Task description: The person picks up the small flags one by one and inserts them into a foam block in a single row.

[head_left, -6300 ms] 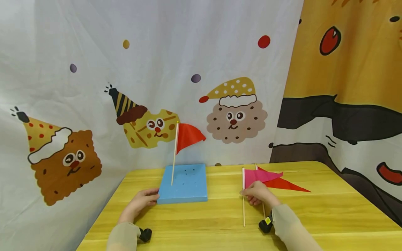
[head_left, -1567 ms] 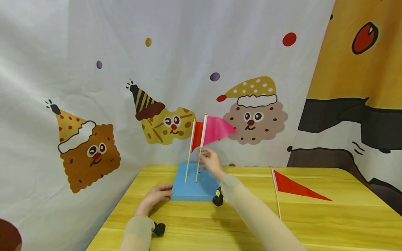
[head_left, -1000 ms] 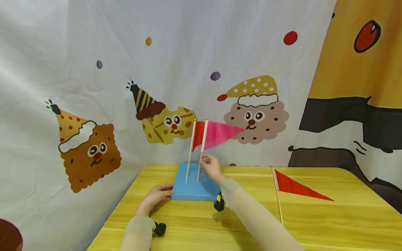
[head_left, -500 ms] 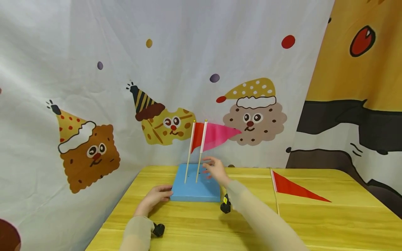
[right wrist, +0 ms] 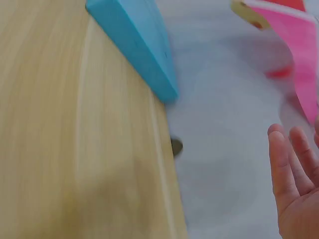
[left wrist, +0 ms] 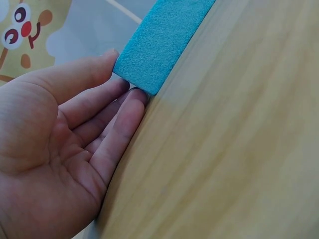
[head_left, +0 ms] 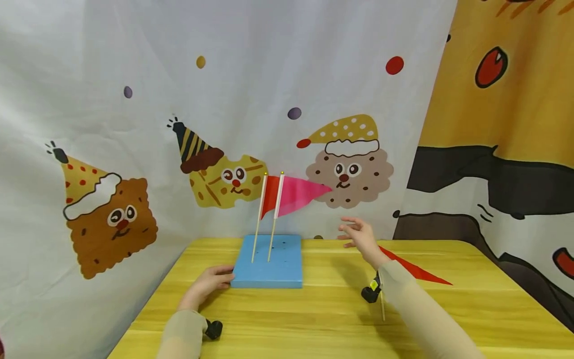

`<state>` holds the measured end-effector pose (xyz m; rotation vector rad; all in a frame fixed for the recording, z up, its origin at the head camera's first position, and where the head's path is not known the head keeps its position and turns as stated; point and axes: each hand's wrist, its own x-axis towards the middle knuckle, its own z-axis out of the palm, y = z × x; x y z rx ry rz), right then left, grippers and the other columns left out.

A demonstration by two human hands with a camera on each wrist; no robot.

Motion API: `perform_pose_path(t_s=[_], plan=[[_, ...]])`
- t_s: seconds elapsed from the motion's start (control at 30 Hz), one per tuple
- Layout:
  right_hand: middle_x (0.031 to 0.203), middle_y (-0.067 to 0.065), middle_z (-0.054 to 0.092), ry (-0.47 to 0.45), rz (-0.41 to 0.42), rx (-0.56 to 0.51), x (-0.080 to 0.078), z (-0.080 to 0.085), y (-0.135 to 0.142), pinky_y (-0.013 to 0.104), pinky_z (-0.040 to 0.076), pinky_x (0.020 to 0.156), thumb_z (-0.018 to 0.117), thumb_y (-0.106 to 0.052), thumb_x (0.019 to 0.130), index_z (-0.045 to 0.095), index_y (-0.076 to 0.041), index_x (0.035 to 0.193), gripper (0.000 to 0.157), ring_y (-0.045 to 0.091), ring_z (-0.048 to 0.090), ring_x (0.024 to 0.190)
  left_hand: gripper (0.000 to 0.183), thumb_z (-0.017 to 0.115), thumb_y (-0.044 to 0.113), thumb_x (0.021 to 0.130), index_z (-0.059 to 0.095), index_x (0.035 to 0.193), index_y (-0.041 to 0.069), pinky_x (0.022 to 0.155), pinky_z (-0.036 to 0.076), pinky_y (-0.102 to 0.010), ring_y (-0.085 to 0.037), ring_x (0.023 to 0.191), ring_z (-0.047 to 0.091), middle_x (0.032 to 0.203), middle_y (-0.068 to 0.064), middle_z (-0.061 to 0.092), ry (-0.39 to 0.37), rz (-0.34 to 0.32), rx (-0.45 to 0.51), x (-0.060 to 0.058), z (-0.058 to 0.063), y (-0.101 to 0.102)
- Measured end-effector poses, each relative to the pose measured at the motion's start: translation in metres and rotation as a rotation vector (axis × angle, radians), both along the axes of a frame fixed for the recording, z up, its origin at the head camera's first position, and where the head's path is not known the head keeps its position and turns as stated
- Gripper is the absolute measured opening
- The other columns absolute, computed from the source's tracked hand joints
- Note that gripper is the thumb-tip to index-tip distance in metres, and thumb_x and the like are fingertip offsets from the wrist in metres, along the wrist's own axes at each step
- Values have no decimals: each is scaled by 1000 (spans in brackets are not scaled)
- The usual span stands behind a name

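Note:
My left hand [head_left: 210, 282] rests at the left edge of a blue foam block [head_left: 269, 274] lying on the table. In the left wrist view, its thumb and fingertips touch the corner of the foam block [left wrist: 162, 45]. Two flags stand upright in the block: a red flag [head_left: 269, 192] on the left and a pink flag [head_left: 298, 195] on its right, both on thin wooden sticks. My right hand [head_left: 362, 238] is in the air right of the block, fingers extended and holding nothing. Behind its forearm lies another red flag [head_left: 417, 269], its stick partly hidden.
Several small holes dot the block's top. The wooden table [head_left: 314, 319] ends at the back against a white curtain [head_left: 251, 60] printed with cartoon biscuits. Farther right hangs a yellow and black patterned cloth [head_left: 529, 109].
The pink flag was picked up from the table, stood in the block and let go. My right hand then moved away to the right, over the lying red flag. The left hand stays at the block.

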<state>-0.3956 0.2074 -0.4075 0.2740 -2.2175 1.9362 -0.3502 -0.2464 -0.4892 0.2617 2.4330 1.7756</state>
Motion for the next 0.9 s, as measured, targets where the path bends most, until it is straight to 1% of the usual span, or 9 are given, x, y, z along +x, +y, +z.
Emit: perform_pose_path(t_s=[0.1, 0.2, 0.33, 0.4, 0.53, 0.67, 0.73, 0.83, 0.9], plan=[[109, 14, 67, -23, -54, -32, 10, -6, 26, 39, 60, 66, 62, -23, 97, 56, -4, 132, 39, 34, 69, 93, 54, 66, 16, 94, 47, 137, -11, 85, 55, -41, -35, 108, 61, 136, -31, 48, -7, 16, 4, 1, -1, -2], [103, 9, 69, -56, -110, -83, 21, -16, 51, 38, 60, 69, 63, -22, 96, 57, -4, 129, 38, 26, 71, 86, 53, 66, 16, 94, 48, 136, -11, 85, 55, -40, -34, 107, 61, 135, -30, 49, -15, 32, 10, 2, -1, -2], [97, 0, 69, -112, -176, -90, 39, -32, 81, 39, 59, 75, 65, -25, 95, 57, -1, 127, 41, 20, 70, 81, 54, 66, 16, 94, 48, 137, -10, 86, 55, -40, -34, 108, 60, 136, -30, 49, -21, 29, 6, 2, 1, 0], [102, 6, 68, -142, -193, -62, 46, -38, 92, 38, 59, 75, 66, -27, 94, 55, 3, 127, 46, 21, 70, 82, 54, 65, 17, 94, 47, 138, -10, 86, 55, -40, -34, 108, 61, 136, -30, 48, -22, 24, 4, 2, 2, 1], [107, 11, 67, -214, -177, 20, 55, -45, 107, 36, 59, 73, 67, -30, 94, 52, 9, 129, 55, 22, 70, 82, 54, 66, 16, 94, 47, 137, -11, 85, 55, -40, -33, 106, 61, 135, -30, 48, -25, 23, 9, 0, 2, 1], [98, 10, 70, -283, -148, 71, 58, -53, 115, 35, 60, 68, 69, -27, 92, 58, 9, 122, 48, 23, 70, 78, 54, 66, 16, 94, 48, 137, -10, 86, 55, -40, -34, 108, 61, 136, -30, 48, -31, 28, 8, 0, 2, 2], [93, 11, 71, -322, -128, 63, 58, -58, 118, 35, 60, 66, 71, -24, 91, 61, 9, 117, 43, 25, 70, 75, 54, 66, 16, 94, 47, 138, -10, 86, 55, -40, -35, 110, 59, 138, -30, 47, -29, 27, 3, 0, 1, 1], [92, 12, 71, -369, -72, 84, 60, -64, 120, 35, 60, 67, 69, -22, 92, 62, 9, 116, 40, 24, 69, 75, 54, 66, 16, 94, 48, 138, -9, 86, 55, -39, -36, 112, 59, 139, -30, 46, -28, 30, -1, -1, 1, 2], [90, 12, 71, -395, -55, 97, 62, -67, 120, 35, 60, 67, 69, -20, 92, 63, 10, 116, 39, 24, 69, 73, 53, 66, 16, 94, 48, 137, -9, 86, 55, -39, -35, 111, 59, 138, -30, 46, -26, 31, 2, -1, 1, 3]])
